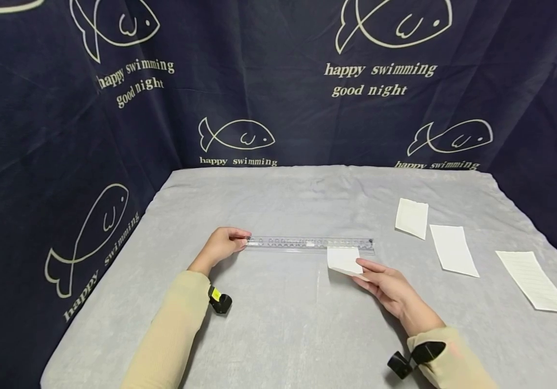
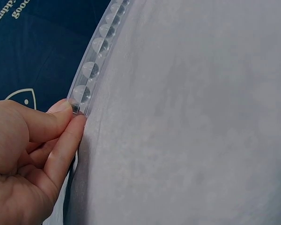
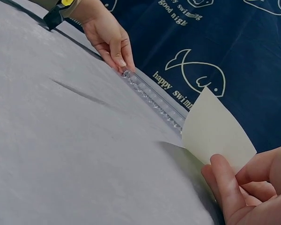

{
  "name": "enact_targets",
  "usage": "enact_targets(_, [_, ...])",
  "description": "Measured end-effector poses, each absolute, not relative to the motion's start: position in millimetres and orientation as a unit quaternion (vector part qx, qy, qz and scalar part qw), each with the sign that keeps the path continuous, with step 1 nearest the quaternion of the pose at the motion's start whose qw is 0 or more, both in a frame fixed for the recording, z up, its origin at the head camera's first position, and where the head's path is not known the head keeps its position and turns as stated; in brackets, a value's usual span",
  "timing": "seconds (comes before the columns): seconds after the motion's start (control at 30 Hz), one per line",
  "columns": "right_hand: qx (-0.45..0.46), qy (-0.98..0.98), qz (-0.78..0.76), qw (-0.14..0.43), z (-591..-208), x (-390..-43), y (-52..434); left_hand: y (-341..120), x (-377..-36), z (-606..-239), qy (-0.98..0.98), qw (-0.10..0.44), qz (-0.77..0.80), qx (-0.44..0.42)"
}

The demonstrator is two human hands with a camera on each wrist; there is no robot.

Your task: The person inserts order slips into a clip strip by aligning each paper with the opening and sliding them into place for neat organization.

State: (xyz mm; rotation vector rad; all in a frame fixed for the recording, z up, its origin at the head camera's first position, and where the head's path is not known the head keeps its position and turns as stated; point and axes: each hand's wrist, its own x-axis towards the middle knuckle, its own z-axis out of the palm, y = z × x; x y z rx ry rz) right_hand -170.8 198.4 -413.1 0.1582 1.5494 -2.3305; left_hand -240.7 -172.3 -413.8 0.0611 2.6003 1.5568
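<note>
Nearest to me, my right hand pinches a small slip of paper by its near corner, thumb over fingers, so the slip lifts off the grey cloth with its far edge up against the right end of the clear ruler. In the right wrist view the slip stands curled and partly raised, not lying flat. My left hand is out at the ruler's left end, thumb and forefinger closed on the very tip; the left wrist view shows those fingertips clamping the edge of the ruler, which lies along the cloth with its row of round bumps showing.

To do this step well, I judge I should keep the left pinch steady so the ruler does not swing, and lower the slip flat beside the ruler before letting go, since a curled slip would slide or sit crooked.

Further right lie three more sheets, well apart from my hands: a small one, a longer one and a lined one near the table's edge.

Behind everything hangs a dark blue curtain printed with outlined fish and the words "happy swimming good night". I cannot read the ruler's markings.
</note>
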Motion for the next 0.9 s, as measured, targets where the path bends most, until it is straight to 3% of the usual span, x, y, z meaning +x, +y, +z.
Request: enact_targets(0.9, [0.052, 0.511, -0.840, 0.174, -415, -170, 219, -171, -240, -413, 0.851, 0.051, 0.522, 0.019])
